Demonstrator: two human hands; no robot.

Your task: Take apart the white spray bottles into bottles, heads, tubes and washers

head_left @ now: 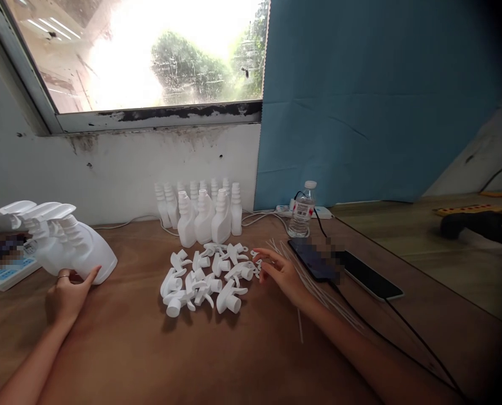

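My left hand (67,295) is at the left, its thumb and fingers closed round the lower part of a white spray bottle (93,253). That bottle leans, and other white bottles with trigger heads (48,211) crowd behind it, partly hidden. At the centre lies a loose pile of white trigger sprayer heads (232,298). My right hand (282,275) hovers at the pile's right edge, fingers curved and apart, with nothing visible in them. Small white ring-like parts (257,264) lie by its fingertips, partly covered by them.
Several white bottles without heads (202,219) stand near the wall. Thin white tubes (318,292) lie under my right forearm. Beyond are a water bottle (302,211), two phones (371,275) with black cables, and a power strip (12,273) at the far left.
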